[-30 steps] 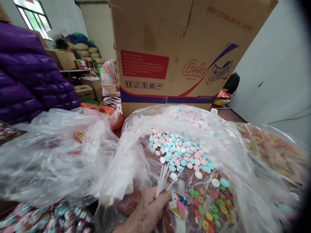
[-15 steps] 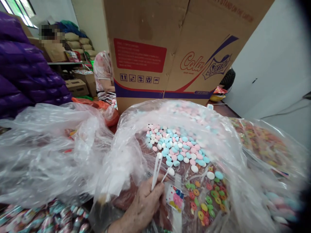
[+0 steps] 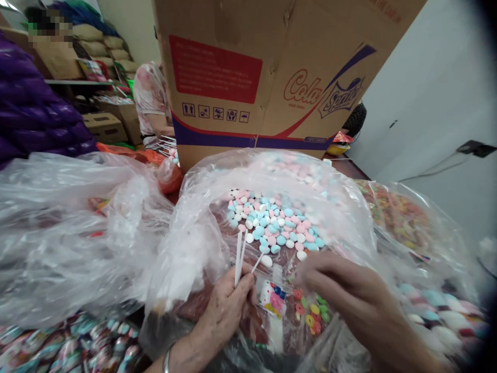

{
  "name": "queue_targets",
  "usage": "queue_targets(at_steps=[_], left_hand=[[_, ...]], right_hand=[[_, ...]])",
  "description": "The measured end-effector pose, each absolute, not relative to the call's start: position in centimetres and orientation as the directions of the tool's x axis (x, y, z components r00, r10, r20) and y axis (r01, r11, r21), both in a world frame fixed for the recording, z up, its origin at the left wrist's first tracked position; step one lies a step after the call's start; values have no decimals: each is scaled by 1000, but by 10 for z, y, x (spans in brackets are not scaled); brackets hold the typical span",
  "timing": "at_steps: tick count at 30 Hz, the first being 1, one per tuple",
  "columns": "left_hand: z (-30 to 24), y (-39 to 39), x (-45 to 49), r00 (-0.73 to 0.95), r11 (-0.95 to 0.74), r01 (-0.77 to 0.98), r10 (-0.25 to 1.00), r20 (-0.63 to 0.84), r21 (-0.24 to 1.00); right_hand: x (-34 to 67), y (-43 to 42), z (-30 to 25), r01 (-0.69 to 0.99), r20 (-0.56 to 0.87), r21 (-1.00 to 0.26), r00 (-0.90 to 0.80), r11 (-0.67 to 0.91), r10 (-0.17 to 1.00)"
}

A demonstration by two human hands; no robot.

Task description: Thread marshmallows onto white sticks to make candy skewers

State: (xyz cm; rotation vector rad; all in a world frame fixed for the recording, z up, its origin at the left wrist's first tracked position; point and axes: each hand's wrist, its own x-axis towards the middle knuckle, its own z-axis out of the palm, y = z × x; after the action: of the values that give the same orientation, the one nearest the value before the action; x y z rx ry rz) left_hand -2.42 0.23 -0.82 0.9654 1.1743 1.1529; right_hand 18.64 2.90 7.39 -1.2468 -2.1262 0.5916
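Observation:
My left hand (image 3: pixel 229 298) is closed around several thin white sticks (image 3: pixel 241 256) that point upward, one of them leaning right. My right hand (image 3: pixel 334 282) hovers just above some small ring-shaped candies (image 3: pixel 312 317) in green, yellow and red; its fingers bend downward, and motion smears their tips. Past both hands lies a heap of pink, blue and white oval candies (image 3: pixel 279 228) inside a large clear plastic bag (image 3: pixel 198 217). Between the hands is a small printed packet or label (image 3: pixel 273 299) with a pink and blue picture.
A tall cardboard carton (image 3: pixel 267 67) stands behind the bag. Crumpled clear plastic (image 3: pixel 70 243) spreads at left, above wrapped sweets (image 3: pixel 73 342). At right are a bag of ring candies (image 3: pixel 404 212) and more oval candies (image 3: pixel 438 316). Another person's sleeve (image 3: pixel 149 98) shows beyond the carton.
My right hand has come into view from the right, over the ring candies. My left hand keeps its hold on the sticks. The view has shifted a little.

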Motion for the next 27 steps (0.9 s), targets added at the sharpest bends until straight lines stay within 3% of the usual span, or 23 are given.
queue_targets(at_steps=[3, 7, 12, 15, 21, 27], left_hand=[[-10, 2, -25, -8, 176, -154, 984, -180, 972], [-16, 2, -24, -13, 195, -179, 980, -201, 964], [-19, 3, -23, -26, 192, -173, 979, -200, 966], [-17, 3, -23, -37, 203, -173, 977, -212, 964], [-14, 3, -24, -22, 193, -140, 980, -198, 971], [-11, 3, -23, -40, 190, -152, 979, -198, 970]], right_hand=[[157, 65, 57, 740, 137, -520, -421, 427, 896], [133, 75, 27, 880, 76, -302, -360, 366, 930], [123, 66, 17, 910, 27, -120, -396, 396, 918], [132, 68, 16, 885, 96, -179, -420, 430, 903], [156, 75, 13, 882, 208, -336, -274, 331, 939], [144, 83, -5, 909, 369, -225, -255, 352, 894]])
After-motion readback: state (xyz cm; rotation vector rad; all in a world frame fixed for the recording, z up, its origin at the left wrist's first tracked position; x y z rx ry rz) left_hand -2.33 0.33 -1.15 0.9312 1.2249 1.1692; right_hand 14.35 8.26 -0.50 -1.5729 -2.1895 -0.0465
